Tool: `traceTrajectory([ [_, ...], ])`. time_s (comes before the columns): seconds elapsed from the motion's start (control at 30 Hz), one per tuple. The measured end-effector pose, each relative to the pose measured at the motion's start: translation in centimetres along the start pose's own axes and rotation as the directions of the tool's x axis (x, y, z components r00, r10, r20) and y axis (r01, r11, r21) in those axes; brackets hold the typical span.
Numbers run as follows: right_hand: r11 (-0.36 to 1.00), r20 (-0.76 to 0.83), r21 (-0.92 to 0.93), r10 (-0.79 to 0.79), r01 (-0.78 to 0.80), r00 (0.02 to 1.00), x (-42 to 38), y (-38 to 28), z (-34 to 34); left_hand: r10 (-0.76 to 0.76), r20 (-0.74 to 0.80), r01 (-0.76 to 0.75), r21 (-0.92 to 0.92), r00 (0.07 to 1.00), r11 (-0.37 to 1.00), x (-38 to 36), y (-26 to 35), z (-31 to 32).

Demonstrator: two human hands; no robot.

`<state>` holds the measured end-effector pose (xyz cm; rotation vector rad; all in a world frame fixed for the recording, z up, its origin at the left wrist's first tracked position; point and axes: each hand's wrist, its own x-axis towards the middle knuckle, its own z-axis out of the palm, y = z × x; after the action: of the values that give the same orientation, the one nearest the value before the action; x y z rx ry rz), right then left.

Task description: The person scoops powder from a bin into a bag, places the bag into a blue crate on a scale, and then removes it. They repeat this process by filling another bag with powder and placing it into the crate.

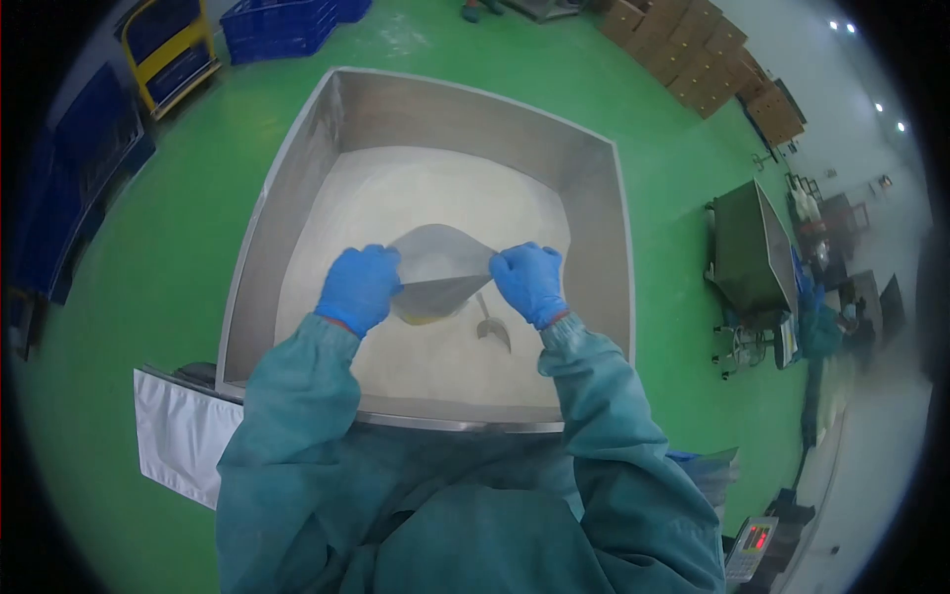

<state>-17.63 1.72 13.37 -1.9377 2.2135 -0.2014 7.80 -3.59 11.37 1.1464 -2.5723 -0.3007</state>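
Note:
In blue gloves, my left hand point(359, 287) and my right hand point(528, 283) are closed on opposite sides of a silvery-grey bag point(440, 296). The bag's mouth is spread apart between them. It hangs over pale powder point(416, 178) that covers the floor of a large metal bin point(584, 208). On the powder, just below my right hand, lies a metal scoop point(493, 330). A yellowish patch shows at the bag's lower part; I cannot make out what it is.
White flat bags point(188, 431) rest at the bin's near left corner. A scale point(752, 544) with a red display stands at lower right. A wheeled metal cart point(747, 252) is on the right, with a person point(819, 327) beyond. Cartons point(693, 45) and blue crates point(277, 28) stand farther back.

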Motion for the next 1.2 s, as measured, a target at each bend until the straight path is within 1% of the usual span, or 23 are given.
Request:
traceTrajectory([
  [0.1,0.999,-0.158,0.053,0.015,-0.006,0.987,-3.1,0.9,-4.0,0.241,-0.065,-0.229,0.155,0.968,0.961,-0.3,4.0,-5.9],
  [0.17,0.997,-0.238,0.064,-0.02,0.036,0.971,-6.3,1.0,-4.0,0.413,-0.022,-0.4,0.205,0.911,0.893,-1.5,4.4,-3.9],
  [0.23,0.998,-0.122,-0.058,-0.024,0.017,0.992,-10.4,0.9,-2.9,0.435,0.158,-0.462,0.334,0.887,0.821,-4.2,5.1,-1.4],
  [0.27,0.996,-0.131,-0.086,-0.05,0.038,0.99,-12.6,1.1,-1.5,0.393,0.29,-0.476,0.319,0.872,0.82,-5.5,6.7,-2.6],
  [0.3,0.992,-0.135,-0.111,-0.074,0.059,0.988,-14.7,1.3,-0.3,0.413,0.385,-0.501,0.159,0.825,0.851,-6.7,6.8,-2.6],
  [0.4,0.999,-0.105,-0.037,0.003,-0.007,0.994,-18.6,1.2,-0.1,0.405,0.485,-0.521,0.128,0.775,0.844,-8.1,9.5,-6.5],
  [0.47,0.989,0.218,0.068,0.112,-0.13,0.969,-20.1,-0.1,-2.6,0.356,0.603,-0.547,0.164,0.714,0.821,-7.9,10.5,-7.8],
  [0.5,0.966,-0.025,0.242,0.101,-0.092,0.995,-20.9,-0.6,-3.3,0.381,0.603,-0.581,0.172,0.7,0.795,-7.3,11.2,-8.6],
  [0.53,0.922,-0.266,0.387,0.121,-0.009,0.956,-21.8,-1.0,-3.7,0.383,0.593,-0.617,0.256,0.708,0.744,-7.1,12.0,-9.1],
  [0.6,0.897,-0.39,0.34,-0.14,0.283,0.91,-22.1,-0.8,-5.8,0.41,0.578,-0.665,0.341,0.706,0.664,-6.3,13.5,-10.7],
  [0.63,0.901,-0.411,0.341,-0.112,0.266,0.905,-22.6,-0.9,-7.2,0.462,0.522,-0.665,0.311,0.717,0.679,-6.0,14.2,-12.0],
  [0.7,0.917,-0.29,0.144,-0.319,0.371,0.902,-23.3,-0.9,-9.9,0.53,0.473,-0.689,0.277,0.704,0.669,-5.3,15.3,-14.9],
  [0.73,0.926,-0.309,0.148,-0.291,0.348,0.905,-22.6,-0.6,-10.7,0.574,0.424,-0.705,0.288,0.701,0.648,-4.8,15.7,-16.5],
  [0.8,0.982,-0.047,0.15,-0.109,0.115,0.993,-21.2,0.2,-12.3,0.663,0.307,-0.731,0.266,0.682,0.629,-3.7,16.4,-19.6],
  [0.83,0.984,-0.066,0.16,-0.074,0.084,0.995,-21.6,0.5,-13.2,0.7,0.24,-0.74,0.229,0.673,0.633,-2.9,16.6,-21.1],
  [0.9,0.953,-0.417,0.132,-0.197,0.274,0.887,-23.4,-0.2,-15.8,0.659,0.216,-0.69,0.325,0.72,0.647,-0.6,16.9,-24.0],
  [0.93,0.956,-0.427,0.138,-0.176,0.257,0.887,-24.8,-1.0,-17.3,0.673,0.224,-0.706,0.323,0.705,0.631,-0.3,17.9,-23.9],
  [0.97,0.946,-0.512,0.106,-0.211,0.305,0.833,-26.4,-2.1,-19.1,0.662,-0.173,-0.672,0.0,0.729,0.74,0.1,18.8,-23.6],
  [1.0,0.934,-0.586,0.067,-0.248,0.35,0.772,-28.1,-3.0,-20.7,0.448,-0.508,-0.651,-0.347,0.735,0.675,0.2,19.4,-23.0],
  [1.03,0.94,-0.621,0.023,-0.254,0.34,0.742,-29.7,-3.3,-21.8,0.459,-0.503,-0.659,-0.352,0.732,0.665,0.7,18.9,-22.5],
  [1.07,0.945,-0.652,-0.019,-0.26,0.327,0.713,-31.5,-3.5,-23.0,0.431,-0.423,-0.591,-0.401,0.797,0.7,1.4,17.5,-21.8],
  [1.13,0.98,-0.644,-0.03,-0.167,0.194,0.747,-36.9,-3.4,-26.4,0.405,-0.317,-0.512,-0.451,0.858,0.731,0.9,16.1,-19.4],
  [1.2,0.998,-0.71,-0.005,-0.047,0.062,0.703,-42.6,-2.4,-29.1,0.447,-0.041,-0.424,-0.403,0.894,0.811,-0.5,15.8,-16.0],
])
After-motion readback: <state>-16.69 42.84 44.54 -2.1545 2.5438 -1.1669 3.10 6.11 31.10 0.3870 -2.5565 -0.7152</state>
